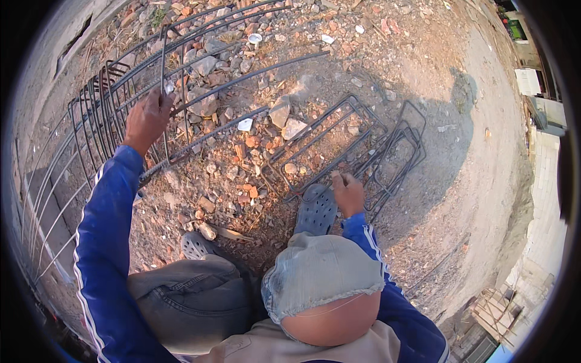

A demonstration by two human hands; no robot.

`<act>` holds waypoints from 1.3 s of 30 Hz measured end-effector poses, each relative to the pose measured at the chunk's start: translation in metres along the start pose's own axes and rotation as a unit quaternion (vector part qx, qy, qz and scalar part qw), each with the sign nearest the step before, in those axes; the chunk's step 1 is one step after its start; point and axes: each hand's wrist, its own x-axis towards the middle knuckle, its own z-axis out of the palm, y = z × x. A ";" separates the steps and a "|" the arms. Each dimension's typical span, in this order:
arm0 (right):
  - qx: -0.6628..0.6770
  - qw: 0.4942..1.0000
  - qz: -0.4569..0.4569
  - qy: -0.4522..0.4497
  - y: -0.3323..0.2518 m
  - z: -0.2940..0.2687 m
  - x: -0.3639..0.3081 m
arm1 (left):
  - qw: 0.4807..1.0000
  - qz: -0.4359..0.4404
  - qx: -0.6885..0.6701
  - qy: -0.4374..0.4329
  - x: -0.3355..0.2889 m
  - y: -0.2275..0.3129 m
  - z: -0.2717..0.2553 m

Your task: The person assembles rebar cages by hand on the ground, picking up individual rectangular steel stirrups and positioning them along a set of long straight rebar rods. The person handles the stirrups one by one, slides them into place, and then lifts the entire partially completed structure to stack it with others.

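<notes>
Head view: a person in a blue tracksuit top crouches on rubble-strewn ground, assembling a steel reinforcement cage. The left hand is closed around one of the long rebar rods, its fingers wrapped where the rod meets a rectangular stirrup on the rebar cage. The right hand reaches down beside a dark clog, fingers curled on a stirrup at the near edge of the loose stirrup pile, which lies on the dirt well apart from the cage. Broken bricks and stones lie between the two. Doing this step well likely means steadying the rod firmly and lifting a single stirrup clear, so the others do not snag.
</notes>
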 end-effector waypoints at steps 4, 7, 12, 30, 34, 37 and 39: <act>-0.137 0.985 0.051 -0.092 -0.007 0.001 0.012 | 0.999 -0.032 0.003 0.003 0.015 -0.014 0.012; -0.205 0.972 -0.003 -0.111 -0.019 0.006 0.040 | 0.999 0.023 0.028 0.024 0.013 -0.025 0.016; 0.232 0.973 0.001 -0.006 -0.017 -0.002 0.038 | 0.998 0.002 0.055 0.029 0.003 -0.049 0.008; 0.426 0.903 0.044 0.040 -0.065 -0.038 0.045 | 0.965 -0.115 -0.221 -0.085 -0.004 -0.074 0.003; 0.419 0.907 -0.047 -0.009 -0.103 -0.041 0.114 | 0.973 -0.088 -0.203 -0.063 -0.003 -0.073 0.003; 0.468 0.878 -0.056 -0.084 -0.133 -0.040 0.152 | 0.977 -0.088 -0.181 -0.071 -0.004 -0.071 0.001; 0.462 0.879 -0.072 -0.093 -0.148 -0.036 0.164 | 0.968 -0.117 -0.207 -0.080 -0.005 -0.070 0.001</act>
